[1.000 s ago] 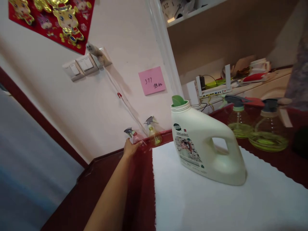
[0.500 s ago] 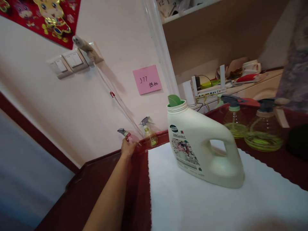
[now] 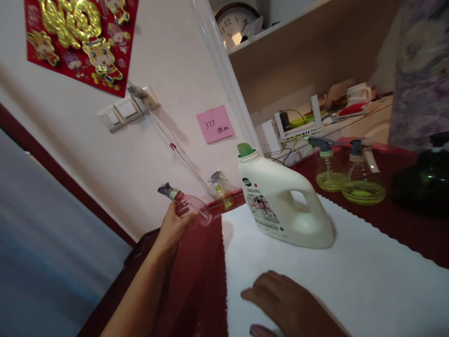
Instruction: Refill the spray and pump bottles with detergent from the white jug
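Pink spray bottle (image 3: pixel 192 208): left of the white sheet (image 3: pixel 365 276); long axis tilted, head end up-left, base toward the sheet.
Left hand (image 3: pixel 174 225): nearer; grip wrapped round the bottle's body.
Right hand (image 3: pixel 286 302): grip loosely spread over the sheet; bottle lies ahead, leftward.

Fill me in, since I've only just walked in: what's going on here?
Someone's left hand is holding a pink spray bottle at a tilt. Their right hand is empty, its fingers spread above or on a white sheet; I can't tell which. A big jug stands on that sheet, and a yellow spray bottle is by the wall.
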